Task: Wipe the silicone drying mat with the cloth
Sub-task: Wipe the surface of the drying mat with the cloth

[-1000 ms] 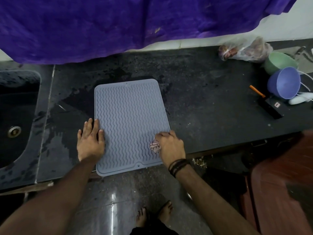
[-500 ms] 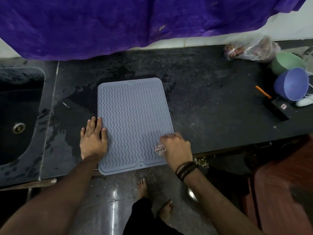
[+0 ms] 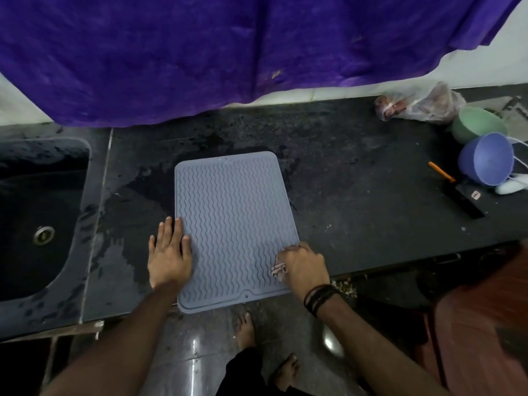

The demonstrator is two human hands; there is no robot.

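A grey-blue silicone drying mat (image 3: 231,218) with wavy ridges lies on the black counter (image 3: 357,195), its near edge hanging slightly over the counter's front. My left hand (image 3: 169,252) lies flat with straight fingers across the mat's left edge, pressing it down. My right hand (image 3: 303,265) is curled round a small crumpled cloth (image 3: 278,268) at the mat's near right corner; most of the cloth is hidden under the hand.
A dark sink (image 3: 37,218) sits at the left. At the far right stand a green bowl (image 3: 477,124), a blue bowl (image 3: 485,158), a plastic bag (image 3: 420,104) and an orange-handled tool (image 3: 457,192). Purple fabric (image 3: 228,52) hangs over the back wall.
My right hand with the cloth has stayed near the mat's near right corner, shifting only slightly. My left hand keeps pressing the left edge. My view has shifted a little.
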